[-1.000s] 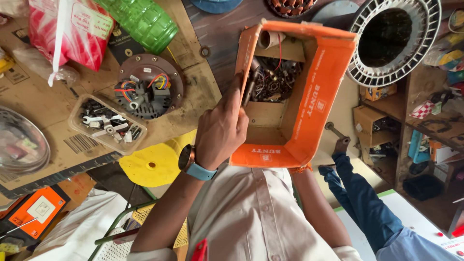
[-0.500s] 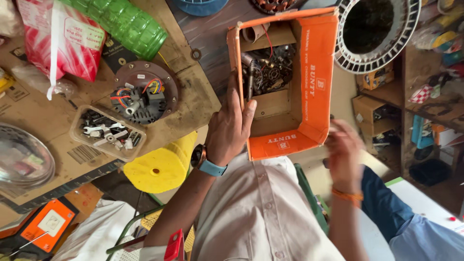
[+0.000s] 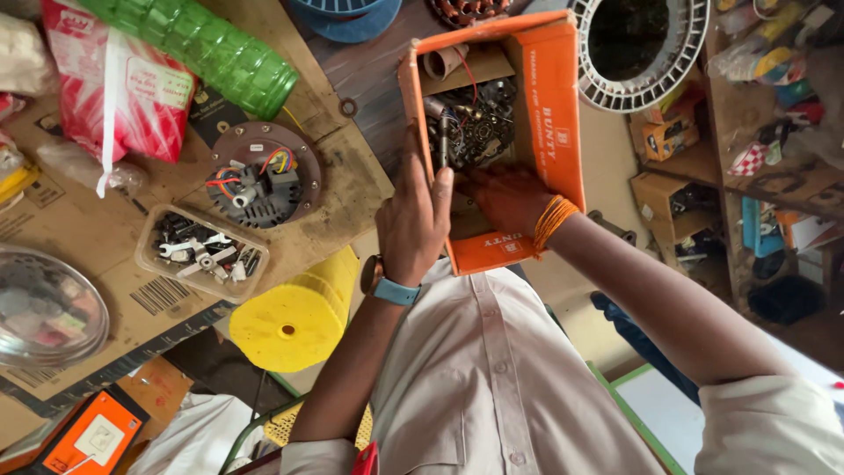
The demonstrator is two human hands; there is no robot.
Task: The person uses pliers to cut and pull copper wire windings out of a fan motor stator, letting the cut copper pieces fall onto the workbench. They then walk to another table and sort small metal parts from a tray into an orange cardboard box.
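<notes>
An open orange cardboard box (image 3: 554, 114) stands on the workbench edge in front of me. It holds a heap of dark metal parts and wires (image 3: 479, 123) and a cardboard tube (image 3: 446, 62). My left hand (image 3: 415, 220), with a blue-strapped watch on the wrist, grips the box's left wall, thumb on the inside. My right hand (image 3: 505, 198), with orange threads round the wrist, is inside the box with its fingers down by the metal parts. Whether it holds anything is hidden.
Left of the box lie a round motor plate with coloured wires (image 3: 264, 176), a clear tray of small metal pieces (image 3: 202, 251), a green plastic bottle (image 3: 211, 48) and a red and white bag (image 3: 114, 79). A yellow cylinder (image 3: 294, 317) sits below; a white fan guard (image 3: 646, 44) is at the upper right.
My right hand has come up from beside my body and gone into the box. My left hand has kept its grip on the box wall.
</notes>
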